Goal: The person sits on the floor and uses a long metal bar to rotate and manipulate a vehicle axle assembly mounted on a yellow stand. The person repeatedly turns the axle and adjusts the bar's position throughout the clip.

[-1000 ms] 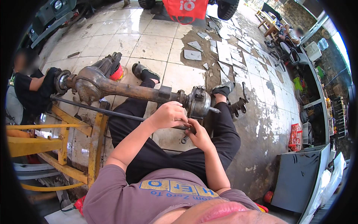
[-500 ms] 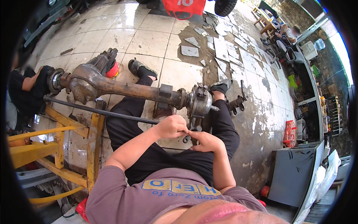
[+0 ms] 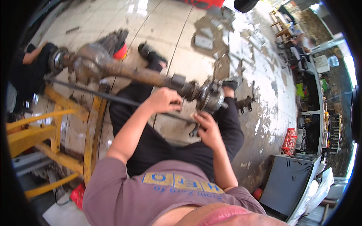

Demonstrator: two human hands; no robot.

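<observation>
A rusty vehicle axle (image 3: 139, 74) lies across in front of me, with a rounded differential housing (image 3: 88, 64) at its left and a metal steering knuckle (image 3: 212, 96) at its right end. Below it runs a long dark rod (image 3: 126, 101), ending in a ringed joint (image 3: 194, 130). My left hand (image 3: 163, 101) hovers over the rod beside the axle tube, fingers loosely bent and apart, holding nothing visible. Just under the knuckle, my right hand (image 3: 207, 128) has thumb and fingers bent together at the rod's end. Blur hides whatever is between them.
A yellow metal frame (image 3: 56, 130) stands at my left. Another person's arm (image 3: 34, 55) reaches to the axle's far left end. Broken tiles (image 3: 203, 42) lie ahead. A grey cabinet (image 3: 284, 184) and red crate (image 3: 289, 140) are at right.
My left hand has come away from my right hand, up toward the axle tube, and its fingers have loosened. My right hand has shifted slightly up beneath the knuckle. The view has tilted and blurred.
</observation>
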